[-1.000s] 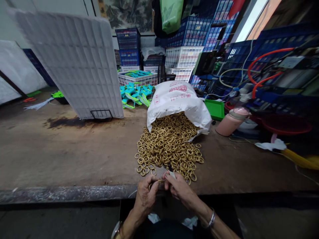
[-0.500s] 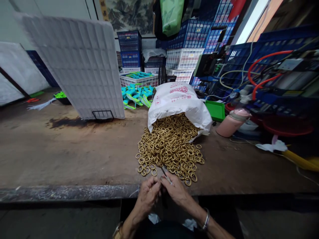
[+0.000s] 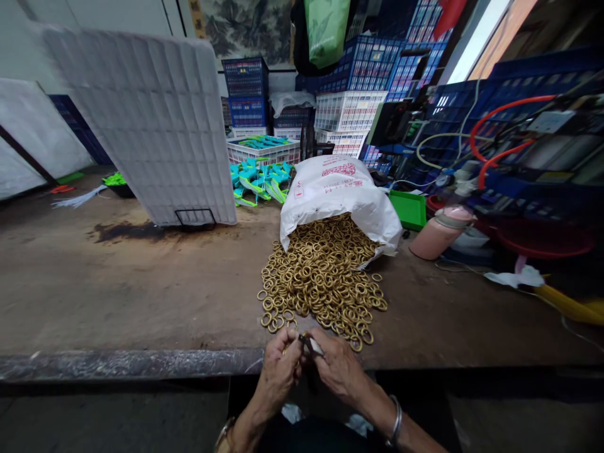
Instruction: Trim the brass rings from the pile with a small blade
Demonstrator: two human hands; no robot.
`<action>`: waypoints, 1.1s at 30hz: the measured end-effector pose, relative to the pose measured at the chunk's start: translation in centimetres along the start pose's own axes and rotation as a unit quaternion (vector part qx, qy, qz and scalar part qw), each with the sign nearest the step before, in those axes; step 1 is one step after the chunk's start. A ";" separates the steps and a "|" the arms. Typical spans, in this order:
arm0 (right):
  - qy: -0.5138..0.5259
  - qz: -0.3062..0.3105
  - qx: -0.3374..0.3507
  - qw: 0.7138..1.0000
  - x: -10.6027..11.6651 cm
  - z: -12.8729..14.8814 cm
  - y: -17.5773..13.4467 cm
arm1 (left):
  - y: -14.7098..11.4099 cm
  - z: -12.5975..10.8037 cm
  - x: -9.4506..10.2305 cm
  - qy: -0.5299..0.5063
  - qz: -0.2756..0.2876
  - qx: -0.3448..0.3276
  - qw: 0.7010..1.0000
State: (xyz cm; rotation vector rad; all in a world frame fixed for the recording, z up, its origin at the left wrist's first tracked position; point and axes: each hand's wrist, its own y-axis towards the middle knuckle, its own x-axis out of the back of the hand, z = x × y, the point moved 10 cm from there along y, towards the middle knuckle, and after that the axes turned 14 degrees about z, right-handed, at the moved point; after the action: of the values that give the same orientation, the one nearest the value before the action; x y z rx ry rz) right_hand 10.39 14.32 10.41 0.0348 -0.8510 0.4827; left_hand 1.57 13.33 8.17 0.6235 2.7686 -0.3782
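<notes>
At the table's front edge, my left hand (image 3: 282, 362) is closed in a pinch. A small glint of gold shows at its fingers, but what it holds is mostly hidden. My right hand (image 3: 337, 363) is closed around a small knife-like tool (image 3: 312, 345) with a dark, thin tip and a paler part by the thumb. The tip points left and meets the left fingertips. Just beyond both hands spreads a heap of gold-coloured rings (image 3: 311, 277), spilling from the mouth of a white sack (image 3: 337, 189) with red print. Several loose rings lie at the heap's near left side.
A tall white padded panel (image 3: 155, 126) stands on the wooden table (image 3: 141, 296) at left. Turquoise-and-green plastic parts (image 3: 259, 179) lie behind the sack. To the right are a green tray (image 3: 408, 209), a pink bottle (image 3: 438, 233) and a red basin (image 3: 542, 239). Stacked crates (image 3: 349, 113) fill the back.
The tool's tip has swung down and left, from pointing up at the heap to meeting the left fingertips. Both hands stay close together at the table edge.
</notes>
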 end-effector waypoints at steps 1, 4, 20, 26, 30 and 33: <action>-0.037 0.011 0.003 0.999 -0.4 0.3 -0.1 | 0.0 0.0 0.0 0.007 -0.004 0.004 1.000; -0.107 0.018 -0.005 0.994 -0.9 0.8 -0.1 | 0.0 0.2 0.2 0.019 -0.016 0.012 1.000; -0.186 -0.057 -0.120 0.973 2.8 -3.4 0.2 | -1.3 -1.4 2.5 -0.240 -0.023 -0.033 0.970; -0.168 -0.039 -0.065 0.983 0.1 -3.2 0.0 | -1.7 -1.4 7.0 -0.319 -0.065 -0.063 0.943; -0.166 -0.033 -0.049 0.984 -0.3 -2.1 0.5 | -2.0 -1.5 8.0 -0.343 -0.069 -0.074 0.934; -0.167 -0.026 -0.035 0.985 -0.6 -1.2 1.3 | -2.1 -1.2 8.1 -0.347 -0.070 -0.072 0.932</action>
State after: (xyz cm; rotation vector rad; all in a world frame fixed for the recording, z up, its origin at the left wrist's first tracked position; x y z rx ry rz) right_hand 10.36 15.47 9.02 0.0751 -1.1936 0.4035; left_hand -6.66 14.97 7.10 0.1927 2.1318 -0.3373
